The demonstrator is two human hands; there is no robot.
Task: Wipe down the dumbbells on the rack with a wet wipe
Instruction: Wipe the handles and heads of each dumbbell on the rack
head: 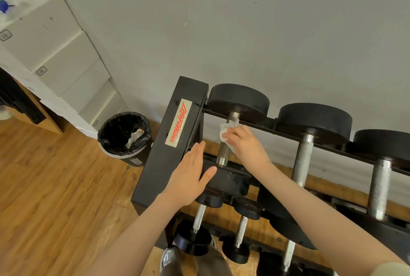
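A black dumbbell rack [175, 133] with a red-lettered label stands against the grey wall. On its top tier the leftmost dumbbell [238, 100] has black round heads and a knurled steel handle [224, 152]. My right hand [246, 145] holds a white wet wipe [226, 130] wrapped against that handle. My left hand [190, 176] rests flat with straight fingers on the near head of the same dumbbell, by the rack's end post. Two more large dumbbells [310, 125] lie to the right on the top tier. Smaller dumbbells [195, 231] sit on the lower tier.
A bin [125, 136] lined with a black bag, a crumpled wipe inside, stands on the wooden floor left of the rack. White boxes [55, 49] are stacked against the wall at the left. My shoe [168, 258] shows below the rack.
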